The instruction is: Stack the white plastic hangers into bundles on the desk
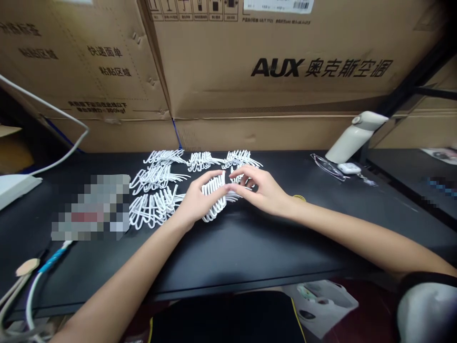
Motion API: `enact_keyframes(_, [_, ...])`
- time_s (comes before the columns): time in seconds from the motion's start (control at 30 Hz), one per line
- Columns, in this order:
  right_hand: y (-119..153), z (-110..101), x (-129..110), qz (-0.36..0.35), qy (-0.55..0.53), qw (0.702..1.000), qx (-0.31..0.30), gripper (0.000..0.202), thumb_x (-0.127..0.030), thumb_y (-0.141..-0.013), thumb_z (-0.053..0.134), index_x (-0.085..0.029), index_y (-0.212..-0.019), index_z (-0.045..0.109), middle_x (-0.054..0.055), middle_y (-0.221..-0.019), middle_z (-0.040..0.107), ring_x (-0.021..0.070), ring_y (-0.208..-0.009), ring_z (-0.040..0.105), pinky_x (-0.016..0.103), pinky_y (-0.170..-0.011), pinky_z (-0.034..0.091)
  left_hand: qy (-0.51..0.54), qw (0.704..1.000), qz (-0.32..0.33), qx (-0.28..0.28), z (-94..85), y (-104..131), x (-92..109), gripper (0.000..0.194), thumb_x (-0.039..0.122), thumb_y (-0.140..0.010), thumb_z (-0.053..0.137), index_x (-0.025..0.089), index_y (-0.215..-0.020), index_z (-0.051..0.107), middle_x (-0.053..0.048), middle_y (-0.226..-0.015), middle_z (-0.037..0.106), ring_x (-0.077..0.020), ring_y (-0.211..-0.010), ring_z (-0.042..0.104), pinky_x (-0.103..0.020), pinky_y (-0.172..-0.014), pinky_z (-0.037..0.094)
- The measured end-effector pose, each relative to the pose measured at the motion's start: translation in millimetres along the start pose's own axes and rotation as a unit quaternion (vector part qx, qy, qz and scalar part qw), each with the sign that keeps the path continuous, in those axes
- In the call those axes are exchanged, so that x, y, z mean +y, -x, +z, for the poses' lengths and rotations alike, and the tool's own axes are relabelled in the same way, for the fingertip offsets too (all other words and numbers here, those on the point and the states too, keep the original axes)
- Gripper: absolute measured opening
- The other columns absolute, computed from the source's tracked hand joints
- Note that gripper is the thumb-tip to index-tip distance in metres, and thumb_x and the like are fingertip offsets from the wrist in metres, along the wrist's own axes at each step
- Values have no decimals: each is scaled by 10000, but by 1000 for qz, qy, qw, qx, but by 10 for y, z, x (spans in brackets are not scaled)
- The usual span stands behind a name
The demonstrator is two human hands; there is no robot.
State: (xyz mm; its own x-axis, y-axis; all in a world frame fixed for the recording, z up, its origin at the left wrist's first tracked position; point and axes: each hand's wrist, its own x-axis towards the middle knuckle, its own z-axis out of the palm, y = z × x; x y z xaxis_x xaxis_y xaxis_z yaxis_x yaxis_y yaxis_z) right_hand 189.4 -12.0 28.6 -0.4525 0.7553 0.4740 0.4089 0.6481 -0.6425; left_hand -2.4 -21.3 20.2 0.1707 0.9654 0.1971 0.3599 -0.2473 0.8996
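My left hand (202, 197) is closed around a bundle of white bent wire hooks (214, 212), held just above the black table. Their rounded bends point down toward me, and the thumb lies across the upper side. Close by on the right, my right hand (259, 188) has its fingers curled, with a small gap between index finger and thumb. Its thumb tip meets the right side of the bundle, near my left thumb; I see nothing gripped in it. Another pile of hooks (234, 176) is partly hidden behind the right hand.
Several piles of the same hooks (152, 209) lie left of and behind my hands. A blurred-out object (96, 205) with a cable (34, 290) is at left. At right stand a tilted white bottle (352, 140), glasses (326, 166) and a small white case (349, 168). Cardboard boxes (278, 95) wall the back.
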Motion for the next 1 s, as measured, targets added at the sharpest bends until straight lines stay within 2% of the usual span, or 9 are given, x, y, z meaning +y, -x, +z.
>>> enact_keyframes(0.13, [18, 51, 40, -28, -12, 999, -22, 311, -342, -752, 725, -150, -981, 640, 55, -872, 650, 153, -744, 585, 252, -597, 491, 64, 997, -45, 15, 4, -6, 4, 485, 486, -759, 673, 203, -1151, 631, -66, -1303, 597, -263, -1256, 491, -381, -1086, 326])
enact_keyframes(0.27, [42, 87, 67, -44, -26, 999, -15, 234, -294, -792, 687, -133, -962, 672, 76, -866, 670, 147, -697, 594, 254, -577, 493, 81, 995, -48, 28, 22, -4, -21, 420, 477, -759, 677, 202, -1075, 655, -60, -1224, 634, -256, -1172, 552, -381, -1043, 382])
enact_keyframes(0.4, [61, 113, 87, -106, -5, 994, 8, 147, -277, -833, 655, -152, -900, 690, 81, -847, 699, 165, -723, 620, 299, -670, 503, 150, 984, -98, -1, 36, 5, -7, 466, 487, -736, 696, 199, -1098, 641, -60, -1059, 689, -216, -835, 671, -371, -798, 546])
enact_keyframes(0.5, [65, 116, 92, -116, -3, 993, 4, 133, -261, -844, 642, -146, -882, 697, 89, -828, 707, 170, -734, 626, 295, -677, 493, 205, 969, -136, -24, 41, 14, 34, 477, 481, -736, 704, 197, -1113, 638, -54, -951, 707, -176, -673, 665, -344, -655, 579])
enact_keyframes(0.67, [42, 63, 51, -79, -20, 996, -17, 149, -282, -836, 648, -147, -858, 706, 79, -807, 713, 162, -693, 613, 283, -630, 472, 274, 943, -178, -60, 18, 19, 89, 452, 437, -781, 684, 221, -1173, 625, -55, -927, 720, -183, -711, 678, -344, -657, 596])
enact_keyframes(0.77, [28, 38, 20, -65, -28, 997, -31, 169, -302, -840, 643, -144, -836, 705, 66, -763, 702, 143, -649, 589, 257, -578, 442, 281, 937, -194, -73, 3, 16, 91, 448, 413, -773, 702, 215, -1169, 634, -49, -887, 719, -175, -689, 673, -337, -657, 600])
enact_keyframes(0.9, [38, 56, 27, -95, 0, 995, -25, 173, -311, -858, 625, -154, -847, 695, 51, -723, 676, 133, -616, 558, 263, -586, 450, 270, 941, -195, -61, 3, 8, 67, 427, 407, -750, 725, 198, -1115, 650, -29, -799, 700, -174, -670, 667, -342, -643, 603])
enact_keyframes(1.0, [66, 89, 64, -149, 38, 988, -22, 178, -284, -909, 551, -165, -945, 678, 73, -817, 684, 157, -712, 603, 297, -680, 501, 274, 940, -197, -51, 5, 2, 50, 400, 403, -738, 735, 190, -1064, 645, -18, -766, 686, -165, -635, 661, -352, -639, 606])
